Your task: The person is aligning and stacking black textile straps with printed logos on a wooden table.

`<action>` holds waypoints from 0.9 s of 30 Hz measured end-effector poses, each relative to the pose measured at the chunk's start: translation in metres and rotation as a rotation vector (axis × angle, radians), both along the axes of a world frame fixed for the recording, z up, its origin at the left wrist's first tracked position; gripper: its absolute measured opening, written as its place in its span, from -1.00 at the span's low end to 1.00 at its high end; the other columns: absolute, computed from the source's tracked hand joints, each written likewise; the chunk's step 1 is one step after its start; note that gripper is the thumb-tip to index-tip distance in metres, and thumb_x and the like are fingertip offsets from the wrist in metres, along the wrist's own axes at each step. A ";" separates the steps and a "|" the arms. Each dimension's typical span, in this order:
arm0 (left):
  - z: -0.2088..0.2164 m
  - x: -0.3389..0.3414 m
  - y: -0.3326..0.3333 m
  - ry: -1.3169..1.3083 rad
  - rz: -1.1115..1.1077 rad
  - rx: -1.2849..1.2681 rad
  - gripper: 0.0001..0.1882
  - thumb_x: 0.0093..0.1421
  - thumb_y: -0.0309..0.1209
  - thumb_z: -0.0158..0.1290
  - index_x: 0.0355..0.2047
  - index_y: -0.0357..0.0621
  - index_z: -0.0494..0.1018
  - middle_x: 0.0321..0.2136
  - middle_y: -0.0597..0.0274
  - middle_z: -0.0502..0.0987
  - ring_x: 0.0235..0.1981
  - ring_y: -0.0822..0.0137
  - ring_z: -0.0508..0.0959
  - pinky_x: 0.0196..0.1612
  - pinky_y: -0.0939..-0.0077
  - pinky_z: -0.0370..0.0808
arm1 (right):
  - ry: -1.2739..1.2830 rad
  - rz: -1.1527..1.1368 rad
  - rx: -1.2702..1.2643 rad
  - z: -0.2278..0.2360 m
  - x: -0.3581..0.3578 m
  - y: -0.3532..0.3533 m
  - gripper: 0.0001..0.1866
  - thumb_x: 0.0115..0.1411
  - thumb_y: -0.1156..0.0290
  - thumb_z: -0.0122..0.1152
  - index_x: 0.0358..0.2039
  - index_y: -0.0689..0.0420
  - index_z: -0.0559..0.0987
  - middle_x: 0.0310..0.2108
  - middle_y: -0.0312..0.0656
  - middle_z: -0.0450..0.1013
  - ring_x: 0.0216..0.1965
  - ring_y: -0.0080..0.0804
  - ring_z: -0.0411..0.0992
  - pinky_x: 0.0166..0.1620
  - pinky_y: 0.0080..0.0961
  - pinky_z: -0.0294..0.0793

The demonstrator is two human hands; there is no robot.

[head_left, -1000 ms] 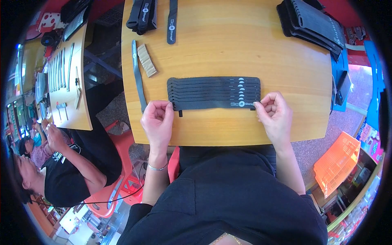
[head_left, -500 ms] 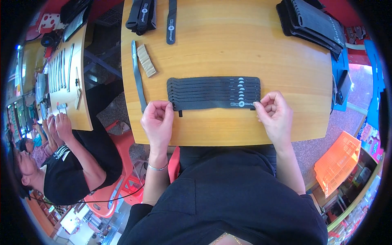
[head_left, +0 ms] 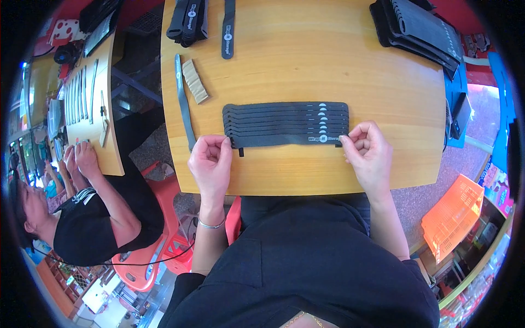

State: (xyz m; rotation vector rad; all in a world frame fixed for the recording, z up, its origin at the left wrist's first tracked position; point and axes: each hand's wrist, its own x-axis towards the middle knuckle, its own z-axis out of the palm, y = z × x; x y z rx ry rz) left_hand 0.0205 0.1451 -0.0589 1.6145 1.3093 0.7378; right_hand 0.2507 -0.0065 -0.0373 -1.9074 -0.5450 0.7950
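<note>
The left end of the nearest strap [head_left: 284, 140] lies under the left hand [head_left: 210, 164]; its right end is covered by the right hand [head_left: 367, 153], whose fingers [head_left: 355, 143] curl inward, hiding the contact. Beyond the strap, the black bundle [head_left: 188, 19] and dark stack [head_left: 418, 27] are cut off by the upper edge. Small parts on the neighbouring desk [head_left: 82, 98], left of the strap, are too small to identify.
</note>
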 end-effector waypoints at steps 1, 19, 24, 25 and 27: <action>0.000 0.000 0.000 -0.006 0.002 0.002 -0.95 0.11 -0.63 0.11 -0.44 -0.28 0.45 -0.60 0.44 0.44 -0.64 0.72 0.31 -0.58 0.84 0.21 | -0.014 0.005 -0.003 0.000 0.000 0.000 -0.82 0.05 0.61 0.27 -0.43 0.20 0.41 -0.58 -0.33 0.41 -0.59 -0.74 0.38 -0.54 -0.75 0.38; 0.000 0.000 0.000 0.005 -0.003 0.007 -0.94 0.10 -0.64 0.11 -0.44 -0.28 0.45 -0.60 0.43 0.43 -0.64 0.72 0.30 -0.58 0.84 0.21 | -0.022 -0.009 -0.006 0.002 -0.001 0.002 -0.83 0.05 0.63 0.27 -0.45 0.20 0.41 -0.59 -0.34 0.40 -0.59 -0.74 0.39 -0.53 -0.75 0.39; -0.001 0.001 0.000 0.002 0.005 0.016 -0.94 0.09 -0.64 0.11 -0.44 -0.28 0.45 -0.59 0.42 0.43 -0.64 0.72 0.30 -0.58 0.84 0.20 | -0.039 -0.009 -0.014 0.000 -0.001 0.001 -0.83 0.04 0.61 0.28 -0.45 0.20 0.42 -0.58 -0.34 0.41 -0.59 -0.73 0.40 -0.52 -0.74 0.40; 0.000 0.001 -0.001 0.004 0.006 0.018 -0.94 0.09 -0.64 0.11 -0.44 -0.28 0.45 -0.59 0.42 0.44 -0.64 0.72 0.30 -0.58 0.84 0.20 | -0.043 -0.007 -0.019 -0.001 -0.001 0.001 -0.83 0.04 0.61 0.29 -0.45 0.20 0.42 -0.58 -0.34 0.41 -0.58 -0.72 0.40 -0.52 -0.74 0.40; -0.001 0.001 0.000 0.004 0.005 0.017 -0.94 0.09 -0.64 0.11 -0.44 -0.29 0.45 -0.59 0.42 0.44 -0.64 0.72 0.30 -0.58 0.83 0.20 | -0.045 -0.010 -0.013 -0.002 -0.001 0.001 -0.83 0.03 0.61 0.29 -0.45 0.20 0.42 -0.58 -0.33 0.41 -0.58 -0.72 0.40 -0.52 -0.74 0.40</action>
